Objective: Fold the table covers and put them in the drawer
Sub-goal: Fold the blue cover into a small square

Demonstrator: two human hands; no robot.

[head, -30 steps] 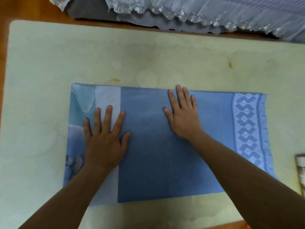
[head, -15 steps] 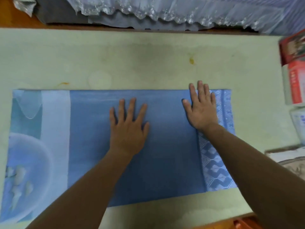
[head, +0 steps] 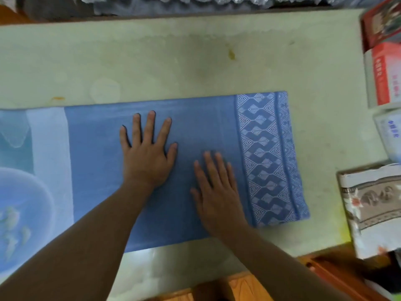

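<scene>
A blue table cover (head: 195,127), folded into a long strip, lies flat across the pale green table (head: 173,61). Its right end carries a white geometric border and its left end a light blue print. My left hand (head: 147,153) presses flat on the middle of the cover with fingers spread. My right hand (head: 217,187) lies flat beside it, nearer the front edge, just left of the patterned border. A second folded cover (head: 373,205), grey and white with flowers, rests at the table's right front corner. No drawer can be made out.
Red and white boxes (head: 384,61) are stacked along the right edge. Lacy fabric (head: 195,1) lies beyond the table's far edge. Brown wooden furniture (head: 325,276) shows below the front right corner.
My right hand has slid from the cover's far right edge back toward me and leftward. My left hand stays flat mid-cover. The view has shifted a little.
</scene>
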